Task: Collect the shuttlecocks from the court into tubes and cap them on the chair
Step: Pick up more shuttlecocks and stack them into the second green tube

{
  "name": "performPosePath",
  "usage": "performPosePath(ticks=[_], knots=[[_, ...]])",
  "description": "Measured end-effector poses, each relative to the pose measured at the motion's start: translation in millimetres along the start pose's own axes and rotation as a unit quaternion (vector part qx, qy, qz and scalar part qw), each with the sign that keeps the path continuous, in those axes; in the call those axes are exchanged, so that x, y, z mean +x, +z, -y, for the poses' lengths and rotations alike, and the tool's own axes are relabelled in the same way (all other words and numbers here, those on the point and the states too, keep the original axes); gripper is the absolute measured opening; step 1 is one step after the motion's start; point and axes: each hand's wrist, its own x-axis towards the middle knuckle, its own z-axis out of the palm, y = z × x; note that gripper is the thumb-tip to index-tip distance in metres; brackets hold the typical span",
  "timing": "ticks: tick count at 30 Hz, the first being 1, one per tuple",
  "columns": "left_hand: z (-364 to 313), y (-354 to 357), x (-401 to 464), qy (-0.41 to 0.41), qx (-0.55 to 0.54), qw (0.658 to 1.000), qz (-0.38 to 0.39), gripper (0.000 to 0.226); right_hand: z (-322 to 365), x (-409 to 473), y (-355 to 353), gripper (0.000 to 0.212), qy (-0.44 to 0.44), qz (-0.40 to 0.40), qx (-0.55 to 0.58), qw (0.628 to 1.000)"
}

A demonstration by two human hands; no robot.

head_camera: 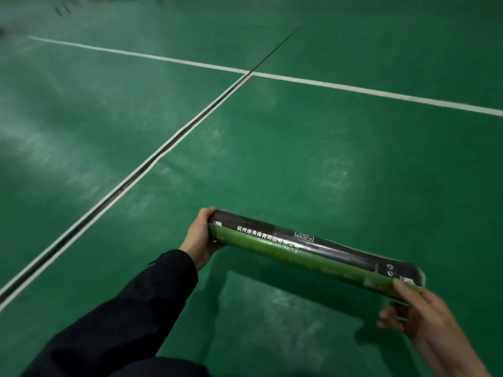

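**Now: tube held level, both ends covered**

Crosswise over the green court floor (299,159), the tube (313,254) hangs between both grips: left hand (200,238) clenched around one end, right hand (416,311) pinching the other. Tilting it could spill shuttlecocks if an end is uncapped; I cannot tell.

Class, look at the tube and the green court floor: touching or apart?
Apart. The head view shows the tube held in the air between the left hand and right hand, above the court floor.
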Motion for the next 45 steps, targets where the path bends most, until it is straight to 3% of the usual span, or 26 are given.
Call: performPosePath(ticks=[1,4,8,11,15,17,20,23,30,35,37,39,41,43,45], knots=[[2,2,-1,-0.001,-0.007,1.000,0.004,0.030,0,-3,0,0.051,0.003,0.002,0.000,1.000],[13,3,0,-0.008,-0.020,1.000,0.019,0.030,-2,-2,-5,0.094,0.002,-0.041,-0.023,0.999],[20,-6,2,-0.028,-0.139,0.988,0.058,0.031,3,8,-4,0.052,0.051,-0.014,0.035,0.998],[22,-10,-1,-0.045,-0.222,0.970,0.087,0.032,3,15,2,0.046,0.018,-0.018,0.063,0.998],[24,-11,-6,-0.061,-0.220,0.969,0.096,0.034,-8,21,7,0.070,-0.027,-0.110,0.105,0.988],[26,-7,-8,-0.067,-0.251,0.959,0.111,0.027,-12,20,7,0.063,-0.030,-0.123,0.108,0.986],[28,1,-7,-0.064,-0.308,0.940,0.130,0.025,-22,23,10,0.037,0.008,-0.099,0.122,0.988],[23,2,-7,-0.067,-0.319,0.937,0.125,0.028,-25,28,7,0.032,0.052,-0.102,0.106,0.988],[36,-5,1,-0.077,-0.302,0.946,0.090,0.027,-16,23,-1,0.043,0.066,-0.049,0.106,0.991],[42,-18,2,-0.099,-0.247,0.959,0.096,0.003,-27,30,3,0.020,-0.006,-0.152,0.091,0.984],[44,-21,7,-0.099,-0.225,0.965,0.087,0.027,-31,34,2,0.016,0.002,-0.153,0.117,0.981],[38,-18,3,-0.093,-0.220,0.966,0.102,0.005,-37,37,-4,0.016,0.026,-0.155,0.134,0.978],[39,-16,5,-0.076,-0.190,0.973,0.110,0.031,-45,36,-10,0.020,0.061,-0.157,0.131,0.977],[43,-12,5,-0.061,-0.124,0.989,0.054,0.014,-55,33,-14,0.027,0.099,-0.169,0.126,0.972],[52,-7,4,-0.031,-0.043,0.999,0.009,0.013,-63,31,-16,0.029,0.106,-0.197,0.119,0.967]])
